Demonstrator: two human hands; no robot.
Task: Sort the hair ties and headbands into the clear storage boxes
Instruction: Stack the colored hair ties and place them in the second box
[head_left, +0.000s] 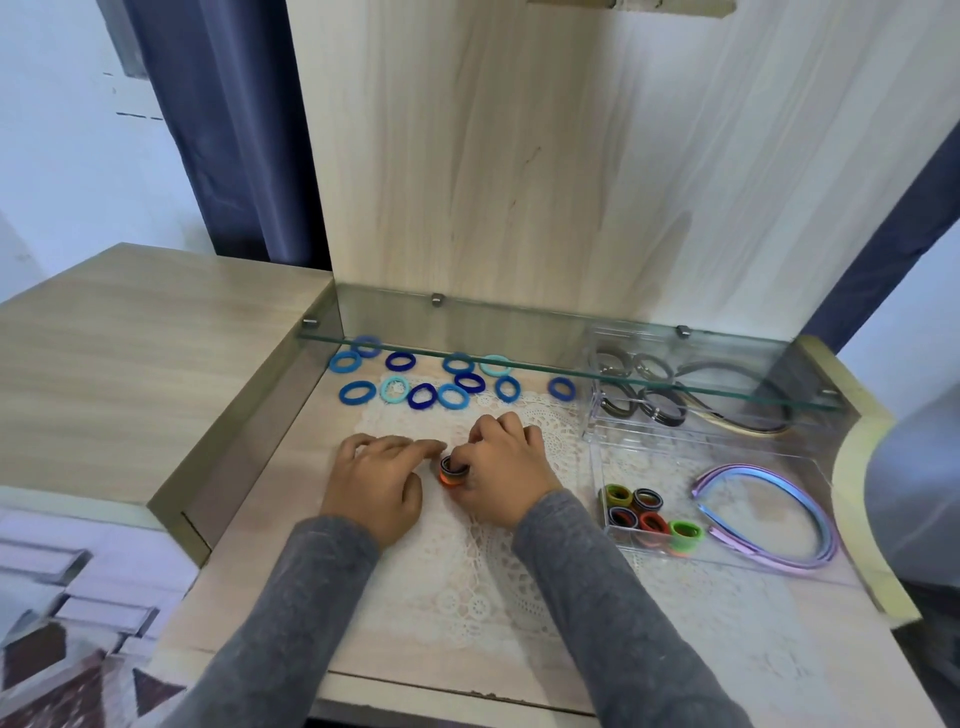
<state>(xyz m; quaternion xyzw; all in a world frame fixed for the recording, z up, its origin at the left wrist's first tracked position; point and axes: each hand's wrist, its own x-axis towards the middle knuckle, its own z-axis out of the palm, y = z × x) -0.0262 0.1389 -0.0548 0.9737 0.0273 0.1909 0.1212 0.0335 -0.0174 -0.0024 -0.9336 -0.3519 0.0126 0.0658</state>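
My right hand (501, 467) grips a small stack of hair ties (453, 470), orange and dark, on the lace mat. My left hand (382, 480) lies flat beside it, its fingertips touching the stack. Several blue and teal hair ties (423, 384) are spread on the desk behind my hands. A clear storage box (727, 564) at the right holds several green, red and dark hair ties (649, 514) and purple headbands (774, 514). Behind it a second clear box (597, 421) holds dark hair ties (639, 387) and dark headbands (737, 400).
A glass shelf (519, 364) runs over the back of the desk, above the blue ties and the rear box. A wooden back panel (519, 156) rises behind it. A raised wooden cabinet top (130, 353) stands at the left. The white lace mat (467, 571) covers the desk's middle.
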